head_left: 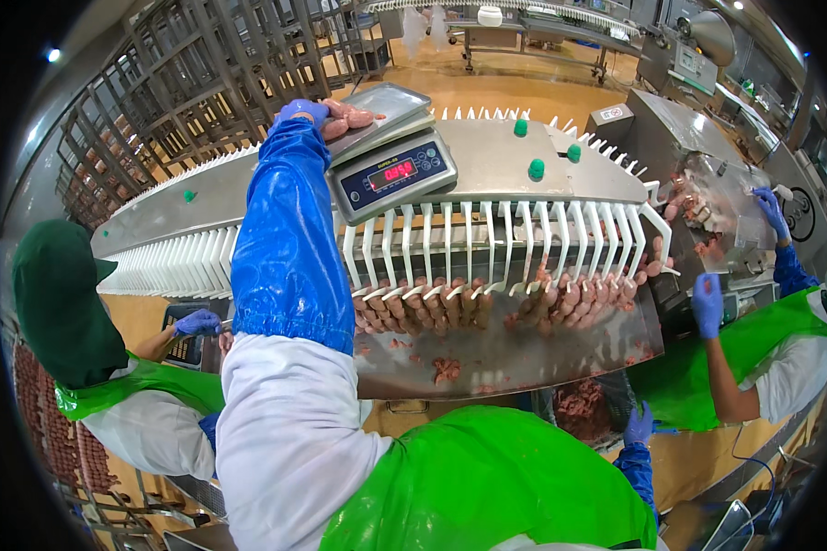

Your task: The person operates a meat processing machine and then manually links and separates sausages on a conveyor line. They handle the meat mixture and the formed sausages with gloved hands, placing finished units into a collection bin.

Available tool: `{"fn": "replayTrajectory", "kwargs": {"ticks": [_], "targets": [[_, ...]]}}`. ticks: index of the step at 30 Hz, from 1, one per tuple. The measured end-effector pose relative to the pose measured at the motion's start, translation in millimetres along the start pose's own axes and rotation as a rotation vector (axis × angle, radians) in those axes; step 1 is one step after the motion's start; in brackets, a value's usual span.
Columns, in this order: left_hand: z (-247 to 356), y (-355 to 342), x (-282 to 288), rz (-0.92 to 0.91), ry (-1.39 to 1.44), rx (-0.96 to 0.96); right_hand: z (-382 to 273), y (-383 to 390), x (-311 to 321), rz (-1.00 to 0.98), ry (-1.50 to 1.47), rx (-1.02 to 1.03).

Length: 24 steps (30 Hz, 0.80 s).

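Note:
My left arm, in a shiny blue sleeve cover, reaches forward to a tabletop scale (pixel 393 174) with a lit red display. On its steel pan (pixel 390 103) lie a few raw, pale pink sausages (pixel 349 118). My left hand (pixel 301 112), in a blue-purple glove, is closed round their left end; its fingertips are partly hidden. Low at the right, my gloved right hand (pixel 639 424) has its fingers apart, beside a tub of raw meat (pixel 581 409), and nothing shows in it. Linked sausages (pixel 432 308) hang from the white hooks (pixel 501 234) of a conveyor before me.
A steel tray (pixel 487 367) with meat scraps runs below the hooks. At the left stands a co-worker in a green cap (pixel 60 303); another in a green apron (pixel 735 367) works at a machine (pixel 708 202) on the right. Metal racks (pixel 193 83) stand behind the conveyor.

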State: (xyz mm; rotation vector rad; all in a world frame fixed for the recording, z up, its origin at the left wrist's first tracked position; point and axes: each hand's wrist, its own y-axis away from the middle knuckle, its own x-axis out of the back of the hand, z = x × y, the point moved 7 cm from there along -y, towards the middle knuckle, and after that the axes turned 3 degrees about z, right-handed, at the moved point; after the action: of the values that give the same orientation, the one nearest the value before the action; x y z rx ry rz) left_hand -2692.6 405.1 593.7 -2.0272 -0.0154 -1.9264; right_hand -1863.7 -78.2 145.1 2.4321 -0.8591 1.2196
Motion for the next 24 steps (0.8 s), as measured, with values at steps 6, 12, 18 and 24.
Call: {"fn": "replayTrajectory", "kwargs": {"ticks": [6,12,18,24], "targets": [[-0.7,12.9,52.5,0.004,1.055,-0.293,45.0,0.5,1.1,-0.026,-0.005,-0.016],[63.3,137.4,131.4,-0.194,2.025,-0.555,21.6,-21.8,-20.2,-0.098,-0.062,0.143],[95.0,261.5,30.5,-0.264,1.892,-0.168,-67.5,-49.2,-61.4,-0.179,-0.255,0.233],[187.7,396.5,-145.6,-0.729,2.176,0.202,-124.3,-42.0,-90.0,-0.306,-0.294,0.35]]}}
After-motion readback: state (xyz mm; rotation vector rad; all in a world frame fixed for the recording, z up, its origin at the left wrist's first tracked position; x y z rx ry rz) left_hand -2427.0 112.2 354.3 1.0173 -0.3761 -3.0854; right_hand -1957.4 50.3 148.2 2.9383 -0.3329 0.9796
